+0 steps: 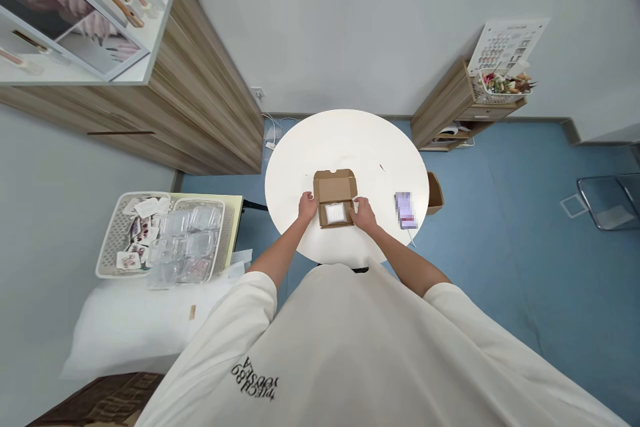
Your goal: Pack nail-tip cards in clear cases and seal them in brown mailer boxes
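A small brown cardboard box (334,191) lies open on the round white table (350,140), its lid flap folded back away from me. Inside it sits a clear plastic packet (335,213) with something white. My left hand (307,205) grips the box's left side, fingers curled against the wall. My right hand (363,213) rests on the box's right side, its fingers bent over the edge by the packet.
A phone (405,209) lies on the table's right side. A white basket (113,240) full of clear packets and nail cards stands on a low surface at my left. Wooden cabinets (200,107) flank the table; a small brown bin (435,192) sits behind its right edge.
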Demonstrator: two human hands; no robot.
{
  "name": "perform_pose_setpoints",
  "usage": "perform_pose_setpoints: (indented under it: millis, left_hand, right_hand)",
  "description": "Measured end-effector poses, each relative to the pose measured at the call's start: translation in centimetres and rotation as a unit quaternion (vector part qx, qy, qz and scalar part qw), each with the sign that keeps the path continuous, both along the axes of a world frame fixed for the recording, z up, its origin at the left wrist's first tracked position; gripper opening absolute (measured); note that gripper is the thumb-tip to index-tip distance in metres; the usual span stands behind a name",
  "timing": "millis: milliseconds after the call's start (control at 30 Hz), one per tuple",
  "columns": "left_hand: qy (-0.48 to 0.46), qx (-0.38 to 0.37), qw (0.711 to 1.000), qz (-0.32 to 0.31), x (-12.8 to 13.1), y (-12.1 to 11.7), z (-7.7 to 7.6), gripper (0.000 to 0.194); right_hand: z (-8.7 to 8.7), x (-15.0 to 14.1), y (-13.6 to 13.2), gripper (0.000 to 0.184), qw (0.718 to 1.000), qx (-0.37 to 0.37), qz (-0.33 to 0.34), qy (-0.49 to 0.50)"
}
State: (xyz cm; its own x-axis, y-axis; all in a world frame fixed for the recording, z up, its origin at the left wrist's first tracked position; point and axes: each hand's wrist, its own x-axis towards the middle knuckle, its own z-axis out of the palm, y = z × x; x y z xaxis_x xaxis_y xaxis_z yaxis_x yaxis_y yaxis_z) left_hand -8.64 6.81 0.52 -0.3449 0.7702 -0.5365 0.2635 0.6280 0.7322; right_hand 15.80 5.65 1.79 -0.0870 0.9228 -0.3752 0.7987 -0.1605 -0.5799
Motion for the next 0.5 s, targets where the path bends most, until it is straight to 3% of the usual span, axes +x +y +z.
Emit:
perform_pose_setpoints:
  millis: [100,167,300,500]
  left_hand:
    - [-0.044,0.005,0.999,0.025,0.0,0.6,0.1,0.039]
    - [-0.065,0.007,0.997,0.038,0.1,1.0,0.3,0.038]
    - [-0.090,0.004,0.995,0.036,0.2,1.5,0.8,0.039]
    - [-0.170,-0.011,0.985,0.025,0.4,1.5,1.2,0.041]
  right_hand:
    - [0.6,0.3,1.6,0.056,0.983,-0.019,-0.139,0.115]
    - [1.2,0.3,2.8,0.063,0.966,-0.044,-0.186,0.174]
    - [2.0,0.0,4.1,0.069,0.946,-0.079,-0.202,0.242]
    - [2.6,-0.1,4.0,0.065,0.932,-0.109,-0.200,0.281]
